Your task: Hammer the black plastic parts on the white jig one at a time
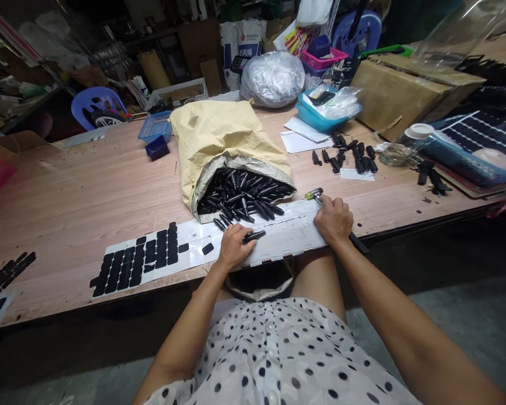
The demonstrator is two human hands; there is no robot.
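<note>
My left hand [234, 246] is closed on a slim black pen-shaped piece [255, 235], low over the white board [284, 244] at the table's front edge. In my right hand [334, 220] is a small hammer [314, 194], its head beyond the fingers and its black handle trailing out behind the palm. A yellow sack [231, 126] lies with its mouth toward me, full of black pen-shaped pieces [244, 194], several spilling out near my left hand. Left of that hand, black rounded pads [124, 267] sit in rows on a white sheet, with one loose pad [208, 248] nearby.
An open bag [259, 293] hangs below the table edge, over my lap. Black parts [360, 157] lie in a cluster at the right, near white papers [306, 138]. Farther back are a blue basket [322, 112], a cardboard box [405, 93] and a small navy tray [157, 147].
</note>
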